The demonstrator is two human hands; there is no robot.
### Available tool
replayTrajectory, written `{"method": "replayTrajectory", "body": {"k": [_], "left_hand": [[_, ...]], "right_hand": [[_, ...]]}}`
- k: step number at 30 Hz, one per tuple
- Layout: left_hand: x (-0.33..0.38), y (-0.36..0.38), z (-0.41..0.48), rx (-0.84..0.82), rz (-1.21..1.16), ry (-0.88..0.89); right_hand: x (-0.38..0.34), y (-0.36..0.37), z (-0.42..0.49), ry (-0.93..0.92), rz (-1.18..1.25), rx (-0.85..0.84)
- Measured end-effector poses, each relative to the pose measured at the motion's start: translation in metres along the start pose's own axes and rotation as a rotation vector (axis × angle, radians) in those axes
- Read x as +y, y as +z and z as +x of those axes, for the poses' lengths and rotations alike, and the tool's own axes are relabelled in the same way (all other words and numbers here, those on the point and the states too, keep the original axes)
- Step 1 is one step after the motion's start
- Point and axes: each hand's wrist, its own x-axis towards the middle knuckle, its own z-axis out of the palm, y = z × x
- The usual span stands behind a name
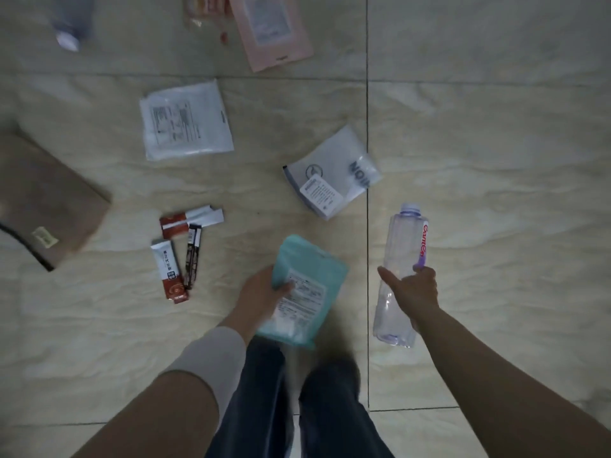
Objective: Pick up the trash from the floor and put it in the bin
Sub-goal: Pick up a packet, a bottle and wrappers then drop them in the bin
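Observation:
My left hand [264, 292] grips a teal pouch [305, 292] with a white label, held above the tiled floor in front of my legs. My right hand [413, 287] holds an empty clear plastic bottle [401, 272] around its middle, cap end pointing away from me. On the floor lie a white printed bag [186, 122], a grey-white bag with a label [330, 173], several red and white sachets [185, 246], a pink packet [271, 28] and another bottle [71, 21] at the top left. No bin is in view.
A brown paper bag [46, 200] lies at the left edge. A small clear wrapper [201, 8] sits at the top next to the pink packet. My legs in dark trousers [297, 408] stand at the bottom centre. Bare floor tiles [496, 143] spread to the right.

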Motion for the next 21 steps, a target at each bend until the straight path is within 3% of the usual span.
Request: {"method": "replayTrajectory", "body": {"k": [3,7,14,17,21], "left_hand": [[0.065,-0.014,0.003,-0.03,0.045,0.06],[0.13,-0.019,0.04,-0.037,0.305,0.108],[0.178,0.008,0.146,-0.055,0.727,0.202],[0.178,0.022,0.211,0.081,0.835,0.259],[0.157,0.04,0.263,0.308,0.873,0.21]], "right_hand": [[-0.03,-0.035,0.0,-0.013,0.098,-0.044],[-0.061,-0.061,0.029,-0.018,0.21,-0.103],[-0.09,-0.065,0.119,-0.059,0.395,-0.2],[-0.095,-0.048,0.167,-0.114,0.411,-0.221],[-0.106,-0.015,0.22,-0.158,0.445,-0.235]]}}
